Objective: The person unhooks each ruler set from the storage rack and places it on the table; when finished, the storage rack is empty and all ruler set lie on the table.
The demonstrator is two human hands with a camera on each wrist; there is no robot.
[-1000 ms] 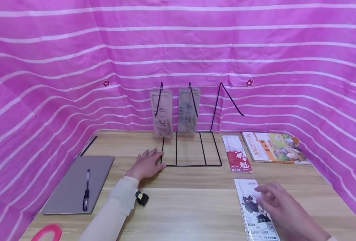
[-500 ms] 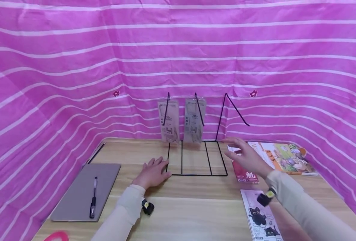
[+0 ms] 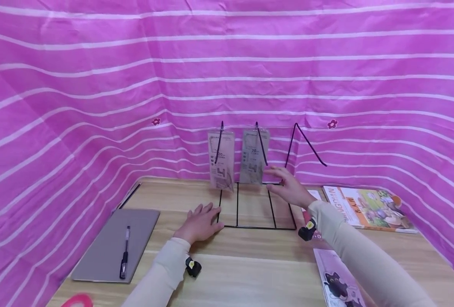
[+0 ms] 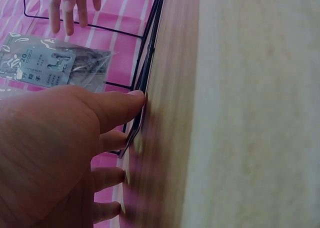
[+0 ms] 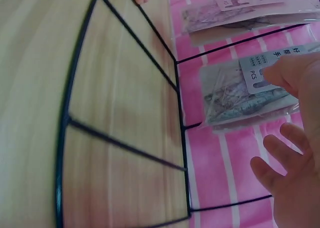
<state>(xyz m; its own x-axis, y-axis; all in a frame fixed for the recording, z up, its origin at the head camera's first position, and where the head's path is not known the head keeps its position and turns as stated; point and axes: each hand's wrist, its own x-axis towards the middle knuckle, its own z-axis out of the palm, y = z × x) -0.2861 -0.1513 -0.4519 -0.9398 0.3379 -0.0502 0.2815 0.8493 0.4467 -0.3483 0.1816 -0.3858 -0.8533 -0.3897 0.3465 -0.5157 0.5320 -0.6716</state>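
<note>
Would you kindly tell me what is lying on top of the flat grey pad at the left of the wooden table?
A black pen lies lengthwise on the flat grey pad, apart from the left hand. Whatever is beneath the pad is covered.

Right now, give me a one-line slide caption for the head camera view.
Left hand rests flat by the black wire rack while the right hand reaches toward a hanging packet.

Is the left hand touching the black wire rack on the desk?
Touching. In the left wrist view, the left hand lies flat and its fingertips press against the edge wire of the black wire rack, with no gap showing.
</note>
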